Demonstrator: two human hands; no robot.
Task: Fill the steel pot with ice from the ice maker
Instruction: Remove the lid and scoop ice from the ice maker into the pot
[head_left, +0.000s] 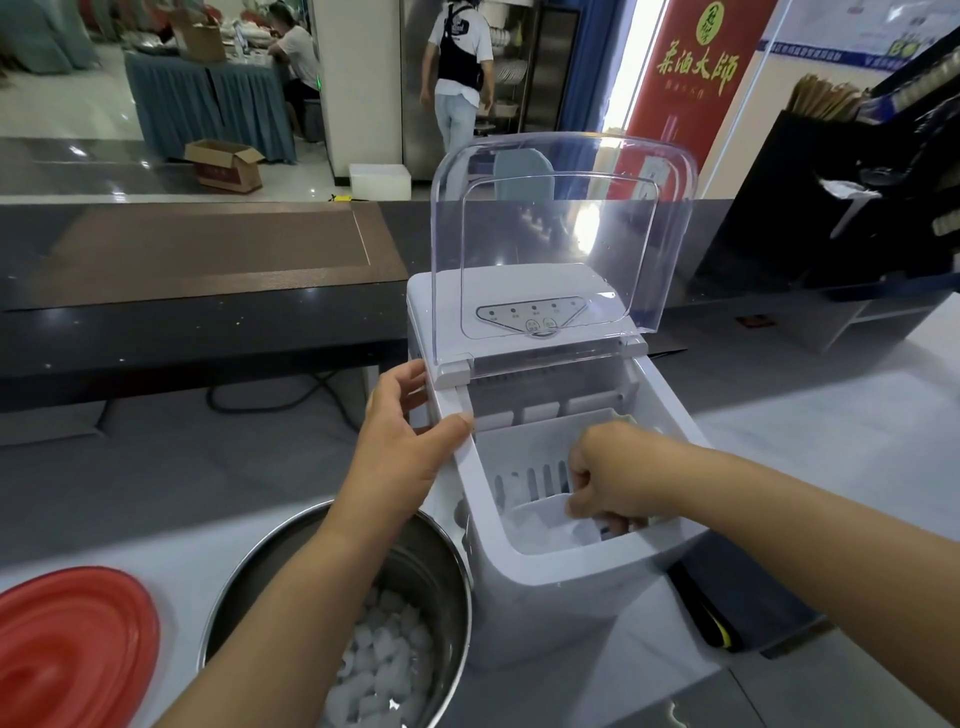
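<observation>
The steel pot (332, 618) is sitting under the left forearm, ice (382, 670) already lying in its bottom. The left hand (400, 452) is resting open-fingered on the ice maker (561, 582) rim. The right hand (605, 480) is closing around a pale scoop (545, 522) inside the basket. Ice will likely be slippery and loose, so keeping the scoop level by its handle seems wise.

"茶酒大師" on red banner (696, 78)
</observation>
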